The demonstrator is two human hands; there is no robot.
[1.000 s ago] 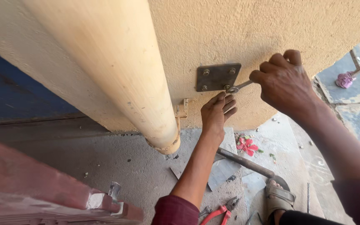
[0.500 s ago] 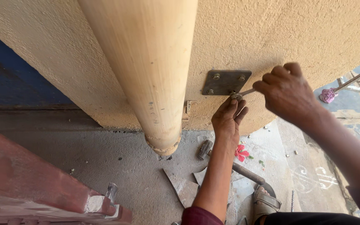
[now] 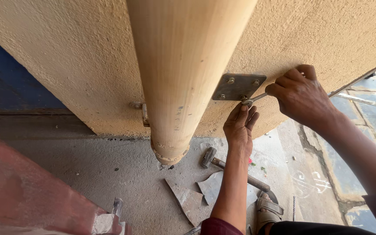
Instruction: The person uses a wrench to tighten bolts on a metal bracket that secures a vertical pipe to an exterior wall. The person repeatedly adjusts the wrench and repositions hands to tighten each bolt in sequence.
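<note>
The right hand (image 3: 303, 93) is curled shut around the handle of a slim metal spanner (image 3: 254, 99), knuckles up, with the thumb folded in against the fingers; only the short stretch of shaft between the fist and the tool's head shows. The spanner's head sits on the lower right bolt of a grey steel plate (image 3: 238, 86), which lies flat against the rough sand-coloured wall (image 3: 79, 65) and carries a bolt near each corner. The left hand (image 3: 239, 126) reaches up from below with its fingers (image 3: 244, 114) extended and held close together, their tips at the spanner's head just under the plate's lower edge; whether they actually pinch the tool or the bolt cannot be told. Just left of the plate a thick cream pipe (image 3: 179, 74) runs down the wall and ends open above the ground, with a small metal bracket (image 3: 141, 109) fixed to the wall beside it. On the concrete floor (image 3: 88, 174) below lie a hammer (image 3: 231, 167) with a dark handle, behind the left forearm, and a few flat shards of broken sheet (image 3: 187, 199) near it. A sandalled foot (image 3: 268, 209) shows by the hammer's handle end. A reddish sloping surface (image 3: 18, 191) fills the lower left corner.
</note>
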